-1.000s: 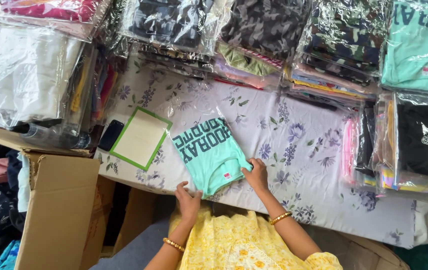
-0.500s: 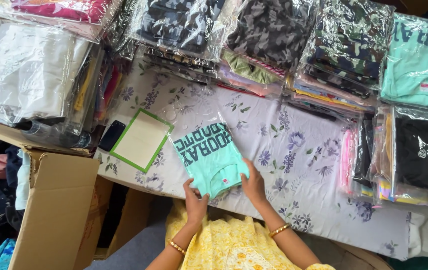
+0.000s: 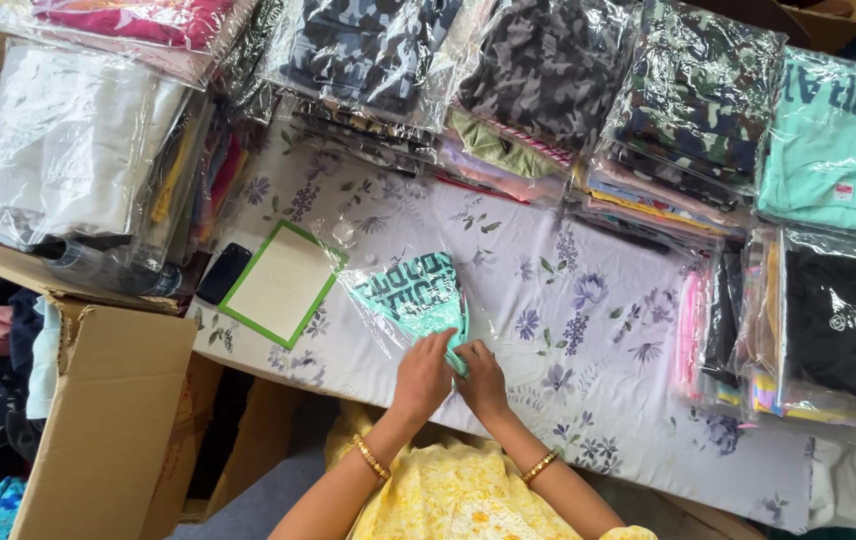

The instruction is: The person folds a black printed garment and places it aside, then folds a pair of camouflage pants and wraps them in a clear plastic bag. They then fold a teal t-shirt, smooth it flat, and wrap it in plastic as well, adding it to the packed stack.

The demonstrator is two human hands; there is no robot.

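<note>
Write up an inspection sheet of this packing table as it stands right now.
Surface: table under a white cloth with purple flower print.
Job's things: folded mint-green printed T-shirt, partly inside a clear plastic bag.
Clutter: green-bordered cardboard sheet; black phone; stacks of bagged camouflage garments; bagged white garments; bagged mint shirts; bagged black garment.
Grippers: left hand and right hand both press on the shirt's near edge, side by side.
Cables: nothing seen.
Surroundings: open brown cardboard box holding loose clothes, left of the table.
</note>
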